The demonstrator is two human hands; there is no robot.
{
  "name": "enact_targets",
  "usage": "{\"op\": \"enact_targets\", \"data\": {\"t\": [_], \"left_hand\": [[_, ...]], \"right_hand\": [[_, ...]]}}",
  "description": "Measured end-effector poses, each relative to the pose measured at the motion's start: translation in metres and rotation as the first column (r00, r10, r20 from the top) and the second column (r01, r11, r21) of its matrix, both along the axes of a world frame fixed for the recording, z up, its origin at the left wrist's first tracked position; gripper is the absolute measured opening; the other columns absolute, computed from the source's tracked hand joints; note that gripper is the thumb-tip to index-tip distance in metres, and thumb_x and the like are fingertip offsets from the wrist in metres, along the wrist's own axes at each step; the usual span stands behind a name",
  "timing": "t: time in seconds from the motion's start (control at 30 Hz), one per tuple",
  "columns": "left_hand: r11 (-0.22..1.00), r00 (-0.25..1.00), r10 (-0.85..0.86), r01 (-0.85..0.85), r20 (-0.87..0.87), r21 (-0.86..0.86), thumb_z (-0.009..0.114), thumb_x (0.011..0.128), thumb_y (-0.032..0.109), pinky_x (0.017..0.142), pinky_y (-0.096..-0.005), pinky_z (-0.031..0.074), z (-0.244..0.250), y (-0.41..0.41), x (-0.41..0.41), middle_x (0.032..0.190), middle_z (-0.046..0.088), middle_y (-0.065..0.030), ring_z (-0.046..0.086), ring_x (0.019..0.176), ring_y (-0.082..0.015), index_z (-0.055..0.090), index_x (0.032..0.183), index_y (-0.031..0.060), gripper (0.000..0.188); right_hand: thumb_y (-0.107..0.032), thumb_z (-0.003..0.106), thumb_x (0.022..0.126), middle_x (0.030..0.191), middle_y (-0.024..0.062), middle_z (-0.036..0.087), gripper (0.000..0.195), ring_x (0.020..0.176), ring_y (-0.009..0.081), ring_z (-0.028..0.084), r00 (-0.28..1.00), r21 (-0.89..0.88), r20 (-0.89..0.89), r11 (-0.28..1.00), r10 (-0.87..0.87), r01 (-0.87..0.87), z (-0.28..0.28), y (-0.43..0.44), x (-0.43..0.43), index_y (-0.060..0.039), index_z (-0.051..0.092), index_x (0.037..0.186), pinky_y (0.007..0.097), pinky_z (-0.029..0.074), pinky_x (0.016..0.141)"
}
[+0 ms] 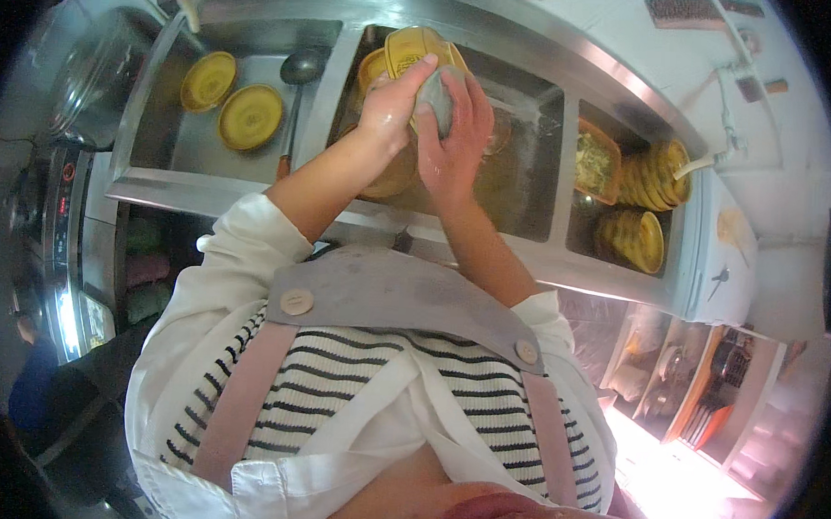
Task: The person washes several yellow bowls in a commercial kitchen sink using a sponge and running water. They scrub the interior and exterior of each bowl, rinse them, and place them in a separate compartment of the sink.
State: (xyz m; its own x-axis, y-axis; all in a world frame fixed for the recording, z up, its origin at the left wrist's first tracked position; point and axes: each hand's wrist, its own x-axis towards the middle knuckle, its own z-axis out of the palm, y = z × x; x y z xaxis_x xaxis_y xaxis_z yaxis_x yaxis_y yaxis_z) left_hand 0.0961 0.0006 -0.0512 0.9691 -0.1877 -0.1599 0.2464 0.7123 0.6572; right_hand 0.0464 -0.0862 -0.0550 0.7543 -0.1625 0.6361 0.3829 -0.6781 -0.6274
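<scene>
Over the middle basin of a steel sink (529,209), my left hand (389,109) grips a yellow bowl (409,47) that has dark markings on its outside. My right hand (457,139) presses a grey-green scrubbing cloth or sponge (436,100) against the bowl. Both hands look wet. Behind the left hand, part of another yellow bowl (371,70) shows in the basin. Murky water (509,187) lies below, and a rounded dish (391,178) is partly hidden under my forearms.
Two yellow dishes (250,116) and a dark ladle (302,68) with a wooden handle lie in the left basin. The right basin holds stacked yellow bowls (652,176) and an orange basket (610,188) of food scraps. A tap (701,163) reaches over it. Someone's blue sleeve (34,382) shows far left.
</scene>
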Motion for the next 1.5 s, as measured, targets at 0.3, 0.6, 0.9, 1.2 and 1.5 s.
{"op": "enact_targets", "data": {"t": [0.3, 0.6, 0.9, 1.2, 1.5], "left_hand": [[0.976, 0.987, 0.118, -0.136, -0.112, -0.17, 0.056, 0.082, 0.02, 0.07, -0.0337, 0.048, -0.006, 0.107, 0.025, 0.09, 0.059, -0.0086, 0.058, 0.08, -0.0202, 0.053, 0.099, 0.0037, 0.024], [0.967, 0.968, 0.249, -0.25, -0.01, -0.06, 0.06, 0.079, 0.019, 0.065, -0.0312, 0.05, -0.022, 0.231, 0.035, 0.088, 0.061, -0.0106, 0.06, 0.073, -0.0192, 0.053, 0.099, -0.0024, 0.03], [0.375, 0.84, 0.51, -0.412, 0.186, 0.83, 0.068, 0.067, 0.032, 0.063, -0.0299, 0.047, -0.103, 0.378, 0.051, 0.078, 0.062, -0.0113, 0.061, 0.069, -0.0195, 0.06, 0.087, -0.0005, 0.039], [-0.069, 0.909, 0.416, 0.026, 0.005, 0.997, 0.065, 0.063, 0.039, 0.076, -0.0356, 0.044, -0.235, 0.462, 0.102, 0.088, 0.061, -0.0158, 0.058, 0.084, -0.029, 0.062, 0.091, 0.0027, 0.045], [-0.2, 0.9, 0.252, 0.409, -0.357, 0.89, 0.06, 0.071, 0.029, 0.078, -0.0365, 0.045, -0.247, 0.459, 0.103, 0.098, 0.058, -0.018, 0.056, 0.091, -0.0304, 0.06, 0.095, 0.0008, 0.037]], "right_hand": [[-0.007, 0.06, 0.061, 0.122, 0.0103, 0.041, 0.04, 0.109, 0.0323, 0.039, 0.918, -0.408, 0.109, 0.859, 0.381, -0.309, -0.039, 0.056, 0.004, -0.0151, 0.056, 0.1, 0.0425, 0.031, 0.093], [-0.004, 0.052, 0.074, 0.12, 0.0132, 0.042, 0.038, 0.113, 0.0268, 0.039, 0.83, -0.154, -0.541, 0.954, 0.136, -0.256, -0.117, -0.013, 0.006, -0.0057, 0.047, 0.113, 0.0355, 0.03, 0.095], [-0.017, 0.054, 0.08, 0.113, 0.0137, 0.048, 0.037, 0.101, 0.0249, 0.047, 0.68, -0.029, -0.732, 0.999, -0.048, 0.039, -0.154, -0.082, -0.036, 0.0004, 0.048, 0.111, 0.0322, 0.034, 0.089], [-0.006, 0.052, 0.077, 0.106, 0.009, 0.052, 0.034, 0.097, 0.0194, 0.049, 0.601, 0.284, -0.791, 0.94, 0.117, 0.19, -0.223, -0.149, -0.066, 0.0013, 0.048, 0.11, 0.0296, 0.036, 0.086], [-0.003, 0.055, 0.071, 0.108, 0.0089, 0.052, 0.04, 0.102, 0.0213, 0.047, 0.67, -0.025, -0.743, 0.999, 0.003, -0.032, -0.219, -0.156, -0.077, -0.0018, 0.049, 0.111, 0.0304, 0.033, 0.091]]}}
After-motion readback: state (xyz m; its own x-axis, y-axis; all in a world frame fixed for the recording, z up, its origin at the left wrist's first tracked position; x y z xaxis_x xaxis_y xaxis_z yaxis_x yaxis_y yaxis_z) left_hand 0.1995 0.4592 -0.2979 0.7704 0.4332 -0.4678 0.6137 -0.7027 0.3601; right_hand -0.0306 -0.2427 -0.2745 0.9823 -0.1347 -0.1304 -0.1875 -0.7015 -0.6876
